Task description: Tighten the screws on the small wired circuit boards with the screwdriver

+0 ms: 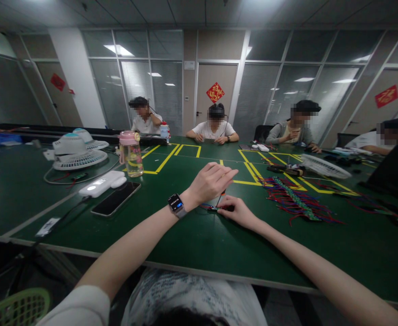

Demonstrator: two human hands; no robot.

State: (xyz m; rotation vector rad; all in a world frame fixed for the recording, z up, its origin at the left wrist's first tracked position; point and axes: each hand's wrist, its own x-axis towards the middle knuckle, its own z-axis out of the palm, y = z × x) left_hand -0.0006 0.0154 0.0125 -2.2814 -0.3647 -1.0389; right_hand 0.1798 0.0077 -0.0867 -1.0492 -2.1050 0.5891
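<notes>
My left hand, with a watch on its wrist, is closed round a slim screwdriver. Only a bit of orange and the dark, thin shaft show below the fingers; the rest is hidden by the hand. The shaft slants down to a small circuit board lying on the green tabletop. Thumb and fingers of my right hand pinch the board's right side, close to red and dark wires. Whether the tip touches the board is too small to tell.
Right of my hands lies a row of wired circuit boards. A phone, a white power bank, a pink-lidded bottle and white fans stand left. Yellow tape marks the table. Several people sit across.
</notes>
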